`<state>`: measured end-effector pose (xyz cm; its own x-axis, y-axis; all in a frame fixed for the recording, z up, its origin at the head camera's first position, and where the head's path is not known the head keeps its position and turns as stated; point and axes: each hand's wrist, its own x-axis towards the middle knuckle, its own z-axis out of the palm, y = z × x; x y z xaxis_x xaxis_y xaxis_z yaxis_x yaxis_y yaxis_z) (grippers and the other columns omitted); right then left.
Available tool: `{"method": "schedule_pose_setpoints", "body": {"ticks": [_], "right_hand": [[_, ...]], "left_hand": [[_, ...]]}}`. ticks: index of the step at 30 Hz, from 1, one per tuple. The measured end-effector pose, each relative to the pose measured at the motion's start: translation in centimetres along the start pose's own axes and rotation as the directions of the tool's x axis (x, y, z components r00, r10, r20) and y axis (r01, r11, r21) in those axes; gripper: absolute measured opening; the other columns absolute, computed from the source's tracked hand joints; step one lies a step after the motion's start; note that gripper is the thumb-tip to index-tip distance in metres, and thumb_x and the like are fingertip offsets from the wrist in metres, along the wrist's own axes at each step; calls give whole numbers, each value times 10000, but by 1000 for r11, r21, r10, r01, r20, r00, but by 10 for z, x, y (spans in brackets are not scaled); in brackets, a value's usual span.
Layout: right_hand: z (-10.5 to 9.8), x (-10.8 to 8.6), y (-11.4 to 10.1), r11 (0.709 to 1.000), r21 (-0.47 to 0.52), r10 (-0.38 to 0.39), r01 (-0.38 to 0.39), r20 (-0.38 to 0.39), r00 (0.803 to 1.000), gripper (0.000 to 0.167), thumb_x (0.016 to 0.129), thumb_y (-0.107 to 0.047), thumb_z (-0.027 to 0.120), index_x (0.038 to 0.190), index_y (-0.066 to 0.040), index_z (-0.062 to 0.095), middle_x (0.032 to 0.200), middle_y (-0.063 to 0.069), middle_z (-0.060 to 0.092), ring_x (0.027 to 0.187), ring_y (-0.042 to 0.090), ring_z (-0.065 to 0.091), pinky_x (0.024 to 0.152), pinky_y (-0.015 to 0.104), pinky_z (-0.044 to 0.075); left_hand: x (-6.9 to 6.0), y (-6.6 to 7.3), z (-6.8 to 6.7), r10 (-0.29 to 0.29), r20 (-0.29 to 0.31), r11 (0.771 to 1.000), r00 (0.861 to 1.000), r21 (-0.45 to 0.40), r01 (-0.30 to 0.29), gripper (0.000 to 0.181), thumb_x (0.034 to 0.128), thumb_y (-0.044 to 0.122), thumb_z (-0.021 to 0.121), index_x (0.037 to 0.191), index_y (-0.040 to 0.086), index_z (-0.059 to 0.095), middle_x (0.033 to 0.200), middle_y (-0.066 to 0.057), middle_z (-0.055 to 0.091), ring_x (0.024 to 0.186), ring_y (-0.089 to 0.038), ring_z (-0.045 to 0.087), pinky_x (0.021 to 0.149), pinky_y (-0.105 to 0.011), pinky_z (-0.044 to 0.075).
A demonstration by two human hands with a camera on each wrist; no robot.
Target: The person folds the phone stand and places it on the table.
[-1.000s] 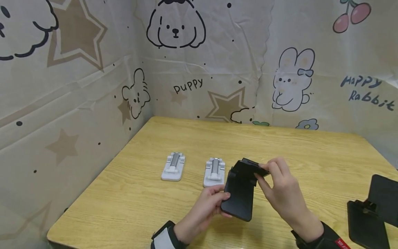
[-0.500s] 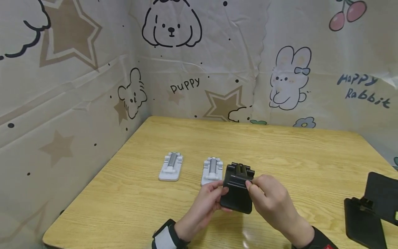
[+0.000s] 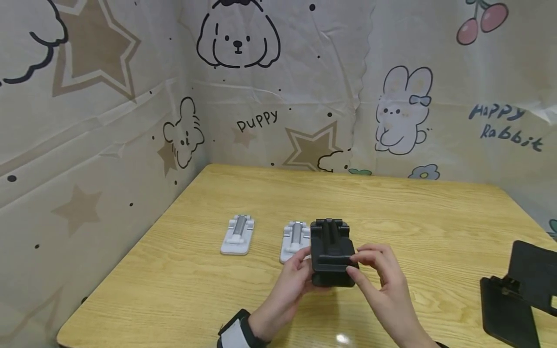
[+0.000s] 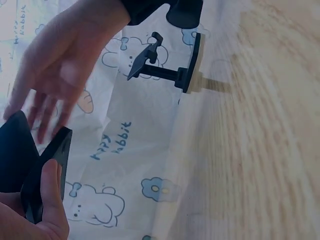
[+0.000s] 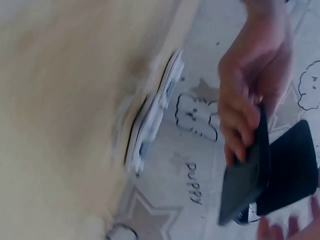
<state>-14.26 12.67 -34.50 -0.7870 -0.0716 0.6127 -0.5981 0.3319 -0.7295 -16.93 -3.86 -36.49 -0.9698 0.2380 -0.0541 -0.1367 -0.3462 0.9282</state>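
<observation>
A black folding phone stand is held up over the table in front of me. My left hand grips its base plate by the left side, thumb along the edge. At the opposite side, my right hand pinches the edge of the upper plate between thumb and fingertips. A wedge-shaped gap between the two plates shows in the left wrist view. Just behind the left hand lies a folded white phone stand, partly covered by the black one. Another folded white phone stand lies farther left.
An unfolded black phone stand stands at the right, cut off by the frame edge; the left wrist view shows this upright stand from the side. The wooden table meets a printed cloth at the back and left.
The held black stand's upper plate has swung from sticking out at the right to lying over the base. The stand has tilted up, and the right hand has shifted its grip along the edge.
</observation>
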Motion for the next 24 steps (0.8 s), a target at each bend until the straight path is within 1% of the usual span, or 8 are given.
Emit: {"method": "schedule_pose_setpoints", "body": {"ticks": [1,3,6,8,11,14,17,24], "right_hand": [[-1,0,-2,994,37,101,-101,15,995,316,767,29,658,1054,-37,544,1096,56,434,988,144,395,801,151,392],[-4,2,-3,945,93,305,-313,96,948,432,815,-58,634,1194,-31,429,1185,73,357,1020,167,333,802,194,393],[-10,5,1,814,159,499,-559,304,812,572,865,-197,582,1324,-29,284,1265,122,302,1061,192,330,823,274,401],[-13,7,7,729,187,533,-659,449,717,597,900,-245,518,1354,7,222,1298,154,307,1087,206,364,845,322,402],[-17,8,15,646,221,516,-730,578,632,616,923,-264,471,1348,79,187,1285,187,358,1086,211,426,865,359,411],[-19,9,17,625,216,523,-751,598,608,628,916,-264,484,1345,84,186,1239,167,398,1056,195,451,862,357,413],[-20,9,18,615,217,530,-758,598,601,628,918,-264,479,1346,84,178,1204,159,408,1032,199,458,859,360,414],[-22,7,20,579,240,549,-779,591,591,632,922,-262,481,1336,99,169,1135,126,422,992,179,471,850,345,421]], "left_hand": [[0,0,0,4,0,1000,1000,-4,-4,377,909,36,401,1279,-40,401,1043,-163,606,818,-187,620,676,-368,529],[-1,1,1,7,3,1000,1000,-11,-7,380,903,44,435,1276,-25,410,1024,-141,612,794,-161,618,677,-355,528],[-2,3,1,8,3,1000,1000,-13,-8,376,903,61,454,1271,-8,421,1007,-112,614,762,-135,612,673,-338,526],[-3,4,1,4,12,1000,1000,2,-4,368,921,119,444,1272,9,431,995,-92,613,759,-126,603,672,-324,520],[-3,7,1,-9,56,1000,998,21,8,437,949,319,398,1261,18,442,1007,-98,618,769,-122,601,665,-295,507],[-4,9,0,-30,124,999,992,30,27,540,936,432,365,1261,5,431,1021,-103,614,804,-121,593,680,-285,496],[-4,11,-1,-54,179,998,982,17,52,527,932,389,403,1262,-22,410,1007,-92,619,808,-116,597,720,-310,497],[-4,8,-1,-82,181,996,980,-19,87,492,909,305,476,1246,-50,429,972,-90,628,775,-130,615,756,-363,499]]}}
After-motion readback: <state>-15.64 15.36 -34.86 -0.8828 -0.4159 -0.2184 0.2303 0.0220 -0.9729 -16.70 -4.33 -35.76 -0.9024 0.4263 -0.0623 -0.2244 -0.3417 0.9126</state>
